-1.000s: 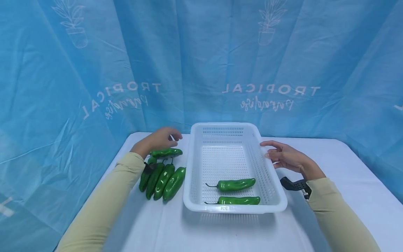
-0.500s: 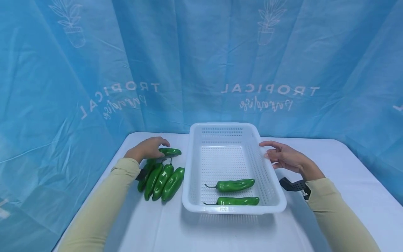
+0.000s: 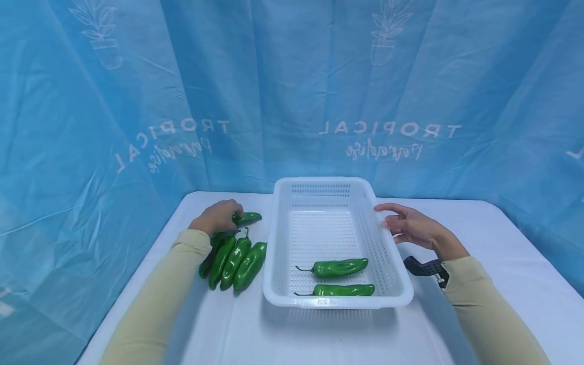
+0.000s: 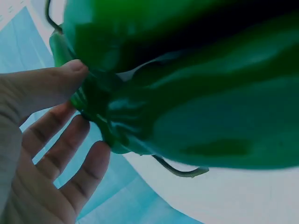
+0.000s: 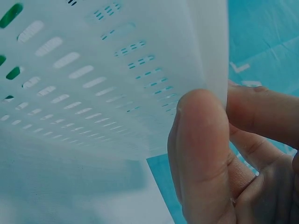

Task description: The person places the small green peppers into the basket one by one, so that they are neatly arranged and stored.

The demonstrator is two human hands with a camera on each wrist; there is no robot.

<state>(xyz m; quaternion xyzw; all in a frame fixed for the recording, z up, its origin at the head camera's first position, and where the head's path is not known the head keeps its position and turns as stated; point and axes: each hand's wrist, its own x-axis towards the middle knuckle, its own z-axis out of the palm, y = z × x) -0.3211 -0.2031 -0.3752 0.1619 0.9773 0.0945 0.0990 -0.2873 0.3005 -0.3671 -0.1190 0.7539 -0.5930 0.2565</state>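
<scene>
At the back of a pepper pile, my left hand (image 3: 219,217) pinches a green chili pepper (image 3: 248,218) between thumb and fingers. The left wrist view shows the thumb (image 4: 70,77) on one side of that pepper and fingertips on the other, partly behind nearer peppers. More green chili peppers (image 3: 236,263) lie side by side just in front of this hand. My right hand (image 3: 412,228) grips the right rim of a white plastic basket (image 3: 269,253); in the right wrist view its thumb (image 5: 203,140) presses the basket wall. Two green peppers (image 3: 341,267) lie crosswise near the basket's front.
A white cloth (image 3: 246,329) covers the table. Blue curtains (image 3: 292,91) with printed lettering hang close behind and at the sides. The basket stands mid-table, right beside the loose peppers.
My left hand has drawn back left from above the rear pepper, then come down and closed its fingers on that pepper's left end. The right hand stays on the basket rim.
</scene>
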